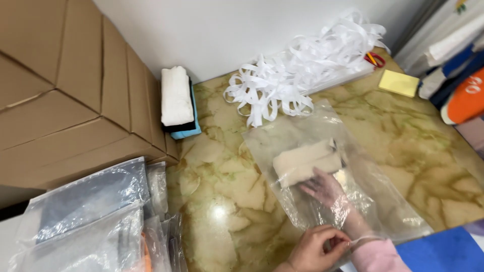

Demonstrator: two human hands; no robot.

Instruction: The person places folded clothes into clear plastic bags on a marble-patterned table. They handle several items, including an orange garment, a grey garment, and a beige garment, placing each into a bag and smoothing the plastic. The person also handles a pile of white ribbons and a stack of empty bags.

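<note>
Inside the clear plastic bag [322, 171] on the marble table [222, 201], the right hand [325, 190], blurred by film, presses open fingers against a folded pale cloth [305, 161], while the left hand [315, 249] pinches the bag's mouth.

Pink sleeve [378, 256], bare hands

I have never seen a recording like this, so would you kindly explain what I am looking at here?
There is no machine: a person wears a camera on the head, looking down at their own bare hands over a marbled table. The right hand is inside a clear plastic bag, touching a folded pale cloth. The left hand pinches the bag's open edge. Around lie a heap of white strips, red-handled scissors, a yellow notepad, stacked folded cloths, cardboard boxes and more bags.
</note>
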